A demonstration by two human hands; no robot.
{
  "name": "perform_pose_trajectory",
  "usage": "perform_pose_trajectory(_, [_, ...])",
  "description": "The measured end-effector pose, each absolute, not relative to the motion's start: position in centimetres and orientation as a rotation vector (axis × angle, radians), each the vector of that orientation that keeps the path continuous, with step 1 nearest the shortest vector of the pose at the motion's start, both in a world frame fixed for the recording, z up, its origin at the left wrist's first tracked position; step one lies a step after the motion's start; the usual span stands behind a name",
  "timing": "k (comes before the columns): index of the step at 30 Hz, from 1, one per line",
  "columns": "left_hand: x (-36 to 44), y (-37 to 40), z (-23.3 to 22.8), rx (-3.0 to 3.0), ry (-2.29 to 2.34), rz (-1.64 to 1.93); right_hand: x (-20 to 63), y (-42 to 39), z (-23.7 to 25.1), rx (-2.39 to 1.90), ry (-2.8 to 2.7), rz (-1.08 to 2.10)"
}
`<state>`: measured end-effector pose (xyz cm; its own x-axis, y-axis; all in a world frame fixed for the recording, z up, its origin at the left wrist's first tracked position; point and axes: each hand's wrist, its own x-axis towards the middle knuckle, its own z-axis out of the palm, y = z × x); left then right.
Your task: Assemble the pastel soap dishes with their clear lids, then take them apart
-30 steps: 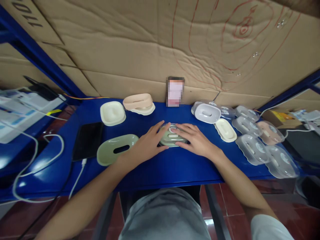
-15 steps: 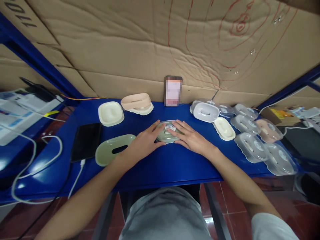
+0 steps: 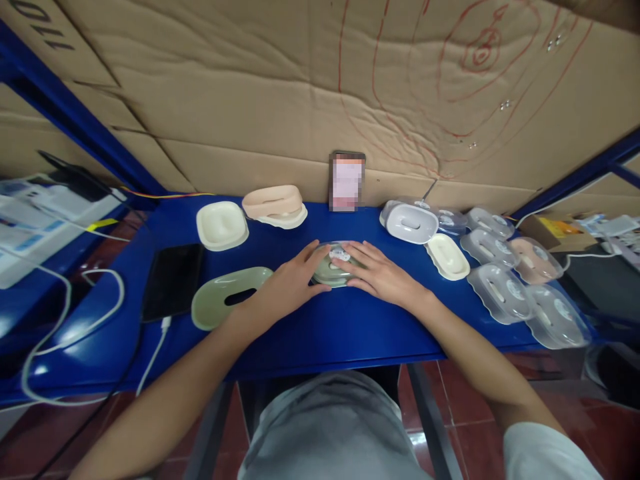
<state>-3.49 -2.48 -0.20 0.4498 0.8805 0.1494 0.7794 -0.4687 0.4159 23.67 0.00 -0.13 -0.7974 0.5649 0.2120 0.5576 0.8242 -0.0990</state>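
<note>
A green soap box with a clear lid (image 3: 331, 267) lies at the middle of the blue table (image 3: 330, 330). My left hand (image 3: 283, 287) rests flat against its left side, fingers on the lid. On the box's right half, my right hand (image 3: 383, 275) presses down with its fingers spread. Both hands partly hide the box. To the left of my left hand lies a green oval tray with a slot (image 3: 231, 299).
A cream tray (image 3: 221, 225) and a pink box (image 3: 274, 203) sit at the back left, a black phone (image 3: 173, 280) with white cable further left. A white lidded box (image 3: 410, 223), a cream tray (image 3: 447, 257) and several clear lids (image 3: 520, 287) lie right. Cardboard stands behind.
Both hands stay on the green box; the view shifted slightly and the hands pressed a little closer together over the lid.
</note>
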Motion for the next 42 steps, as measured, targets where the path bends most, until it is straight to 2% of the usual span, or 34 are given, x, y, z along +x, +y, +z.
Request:
perform_pose_trajectory(4, [-3.5, -2.5, -0.3, 2.433, 1.429, 0.529, 23.6, 0.0, -0.7, -0.853, -2.758, 0.057])
perform_pose_trajectory(9, [-3.6, -2.3, -0.4, 2.440, 1.424, 0.543, 24.5, 0.4, 0.7, -0.856, -2.660, 0.246])
perform_pose_trajectory(16, [-3.6, -2.8, 1.4, 2.466, 1.487, 0.356, 31.0, 3.5, 2.0, -1.544, -2.263, -0.219])
perform_pose_trajectory(21, [-3.6, -3.0, 1.9, 2.470, 1.474, 0.370, 33.9, 5.1, 0.8, -1.714, -2.314, -0.245])
perform_pose_trajectory(26, [-3.6, -3.0, 1.4, 2.444, 1.431, 0.409, 32.4, 4.4, 0.7, -1.587, -2.393, -0.135])
perform_pose_trajectory(36, [-3.6, -3.0, 1.3, 2.273, 1.219, 0.569, 26.8, -0.2, 3.2, -0.968, -2.550, 0.606])
perform_pose_trajectory(42, [-3.1, -3.0, 1.0, 2.180, 1.142, 0.718, 25.4, -1.4, 3.3, -0.972, -2.630, 0.512])
